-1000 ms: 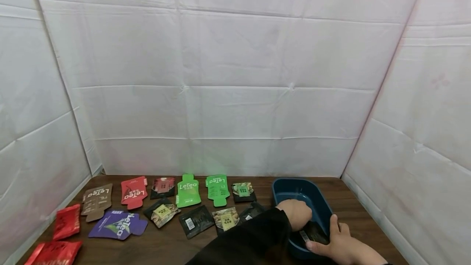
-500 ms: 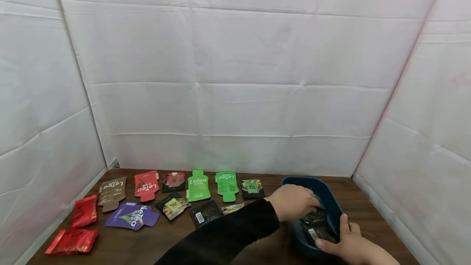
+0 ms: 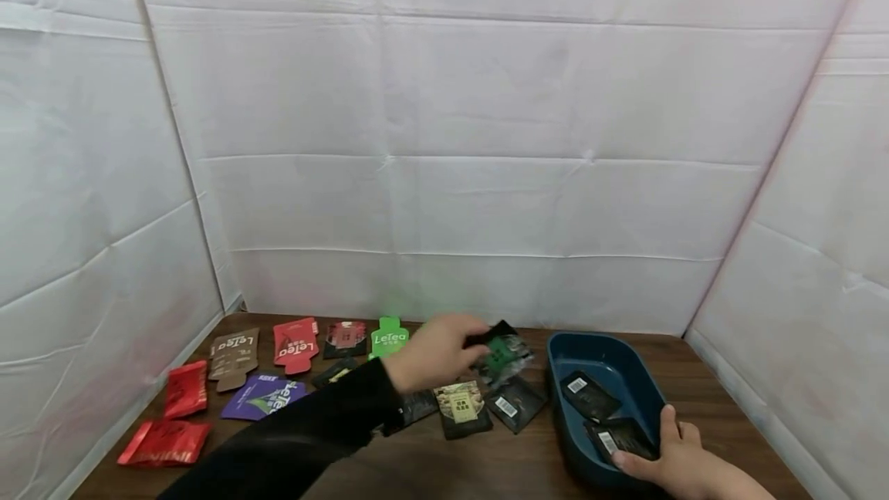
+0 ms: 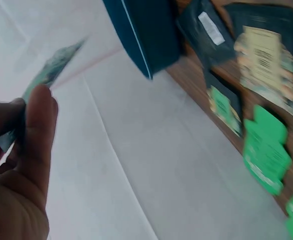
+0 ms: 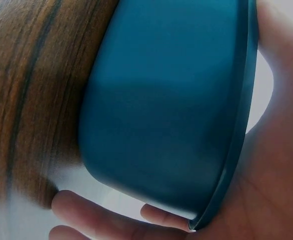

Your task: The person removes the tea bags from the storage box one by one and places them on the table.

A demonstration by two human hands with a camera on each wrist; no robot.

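My left hand (image 3: 458, 342) hovers over the wooden table, just left of the blue tub (image 3: 559, 376). It pinches a dark sachet with a green label (image 3: 505, 351) between thumb and fingers. In the left wrist view the same sachet (image 4: 51, 70) sticks up past my fingers (image 4: 36, 130), blurred. My right hand (image 3: 653, 450) grips the tub's near rim, thumb inside and fingers under the wall (image 5: 101, 210). Two dark sachets (image 3: 589, 394) lie in the tub.
Flat packets lie in rows across the table: a brown one (image 3: 232, 349), a red one (image 3: 295, 342), a green one (image 3: 389, 338), a purple one (image 3: 260, 400), red foil packs (image 3: 186, 390) and dark sachets (image 3: 461, 407). White fabric walls close three sides.
My left hand has come out of the tub and moved left over the table, now pinching a green-labelled sachet. My right hand has stayed on the tub's rim.
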